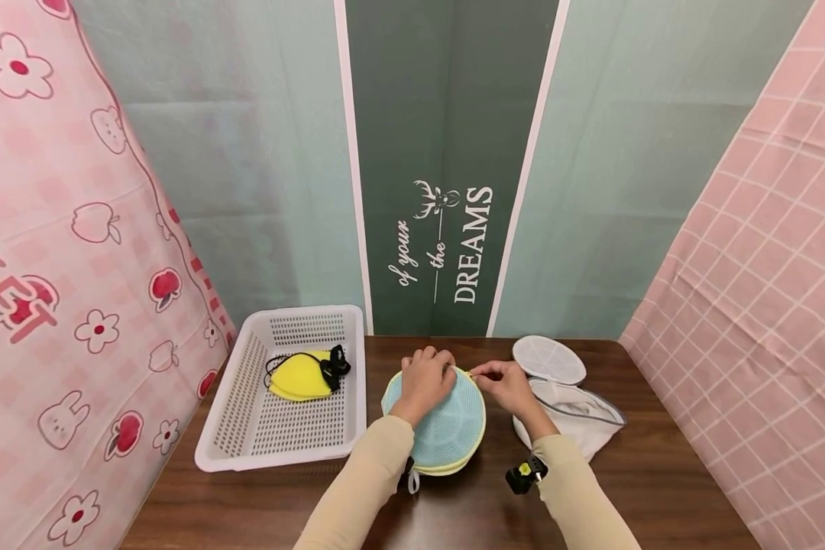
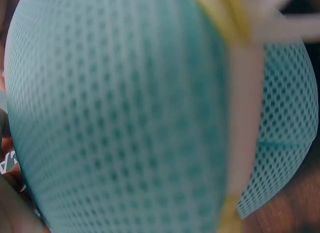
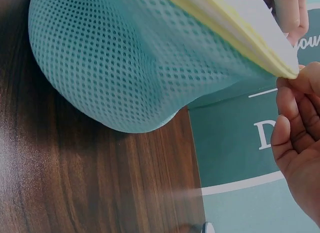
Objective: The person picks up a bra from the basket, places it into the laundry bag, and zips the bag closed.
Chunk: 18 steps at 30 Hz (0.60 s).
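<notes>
A round blue mesh laundry bag point(image 1: 450, 428) with yellow trim stands on the table before me, its mesh filling most of the left wrist view. My left hand point(image 1: 426, 382) lies over its top, fingers bent and gripping near the far edge. At the bag's far right, thumb and forefinger of my right hand point(image 1: 507, 386) pinch the yellow zipper edge point(image 3: 272, 68); whether a zipper pull is between them is hidden. In the right wrist view the bag's side bulges above the table. A white loop point(image 1: 413, 482) hangs from its near side.
At left stands a white perforated basket point(image 1: 209, 428) holding a yellow cup-shaped piece point(image 1: 299, 376) with black straps. To the right lies a white bag point(image 1: 577, 428) with grey trim, its round lid point(image 1: 548, 359) folded back. Fabric curtains stand behind and along both sides of the wooden table point(image 1: 660, 489).
</notes>
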Motion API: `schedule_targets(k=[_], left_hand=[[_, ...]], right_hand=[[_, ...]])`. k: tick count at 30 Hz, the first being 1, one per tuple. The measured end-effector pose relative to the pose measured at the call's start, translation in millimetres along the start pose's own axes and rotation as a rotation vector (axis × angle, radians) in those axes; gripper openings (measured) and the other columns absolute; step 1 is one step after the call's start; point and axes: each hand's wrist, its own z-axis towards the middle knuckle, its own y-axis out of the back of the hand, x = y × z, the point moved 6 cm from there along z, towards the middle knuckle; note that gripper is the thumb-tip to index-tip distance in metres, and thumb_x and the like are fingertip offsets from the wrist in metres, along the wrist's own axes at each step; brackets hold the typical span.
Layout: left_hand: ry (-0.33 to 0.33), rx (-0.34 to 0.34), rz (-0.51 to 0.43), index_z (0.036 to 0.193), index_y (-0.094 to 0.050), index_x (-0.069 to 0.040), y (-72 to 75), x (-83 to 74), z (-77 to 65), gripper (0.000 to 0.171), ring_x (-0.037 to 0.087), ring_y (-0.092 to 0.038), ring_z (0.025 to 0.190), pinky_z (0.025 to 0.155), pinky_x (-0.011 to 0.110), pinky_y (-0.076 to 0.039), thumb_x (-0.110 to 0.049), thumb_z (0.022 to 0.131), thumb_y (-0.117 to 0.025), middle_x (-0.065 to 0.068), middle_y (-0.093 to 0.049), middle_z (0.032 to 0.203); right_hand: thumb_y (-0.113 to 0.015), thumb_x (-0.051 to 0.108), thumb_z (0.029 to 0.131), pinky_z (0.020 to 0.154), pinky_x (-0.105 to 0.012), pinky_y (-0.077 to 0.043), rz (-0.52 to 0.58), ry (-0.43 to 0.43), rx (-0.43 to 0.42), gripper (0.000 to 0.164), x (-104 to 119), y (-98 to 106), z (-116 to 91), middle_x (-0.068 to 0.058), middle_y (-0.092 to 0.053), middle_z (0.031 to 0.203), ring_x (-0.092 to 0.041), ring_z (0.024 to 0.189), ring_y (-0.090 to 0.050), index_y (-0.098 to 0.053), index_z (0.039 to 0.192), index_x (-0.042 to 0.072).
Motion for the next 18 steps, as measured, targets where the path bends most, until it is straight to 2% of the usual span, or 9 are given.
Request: schedule_targets(k=[7, 10, 14, 18], left_hand=[[0.115, -0.063, -0.104, 0.088, -0.062, -0.018, 5.0, 12.0, -4.2, 0.009, 0.019, -0.049, 0.075, 0.064, 0.038, -0.038, -0.02, 0.088, -0.053, 0.0, -0.053, 0.085], [0.197, -0.072, -0.17, 0.088, -0.062, -0.017, 6.1, 22.6, -4.1, 0.01, 0.02, -0.052, 0.072, 0.061, 0.039, -0.041, -0.018, 0.088, -0.052, 0.001, -0.053, 0.084], [0.347, -0.066, -0.263, 0.089, -0.06, -0.015, 7.1, 39.2, -5.1, 0.01, 0.02, -0.052, 0.07, 0.058, 0.038, -0.043, -0.016, 0.09, -0.05, 0.002, -0.052, 0.084], [0.455, -0.109, -0.338, 0.087, -0.058, -0.011, 11.2, 50.7, -8.9, 0.008, 0.023, -0.051, 0.073, 0.062, 0.041, -0.042, -0.011, 0.09, -0.051, 0.004, -0.053, 0.082]], right_hand=[[-0.068, -0.003, 0.078, 0.062, -0.027, -0.047, 0.009, -0.01, -0.008, 0.009, -2, 2, -1, -0.006, -0.068, 0.08, -0.016, 0.071, -0.059, -0.073, 0.084, 0.003], [-0.068, -0.003, 0.078, 0.062, -0.027, -0.046, 0.014, 0.001, -0.005, 0.009, -4, 4, -1, -0.006, -0.068, 0.08, -0.015, 0.07, -0.059, -0.073, 0.084, 0.002], [-0.068, -0.003, 0.079, 0.061, -0.025, -0.046, 0.014, 0.008, 0.0, 0.009, -7, 7, -1, -0.007, -0.069, 0.081, -0.013, 0.07, -0.059, -0.073, 0.084, 0.002], [-0.067, -0.005, 0.08, 0.058, -0.024, -0.046, 0.02, 0.029, 0.008, 0.006, 2, 11, -4, -0.013, -0.068, 0.081, -0.013, 0.068, -0.058, -0.071, 0.085, -0.003]])
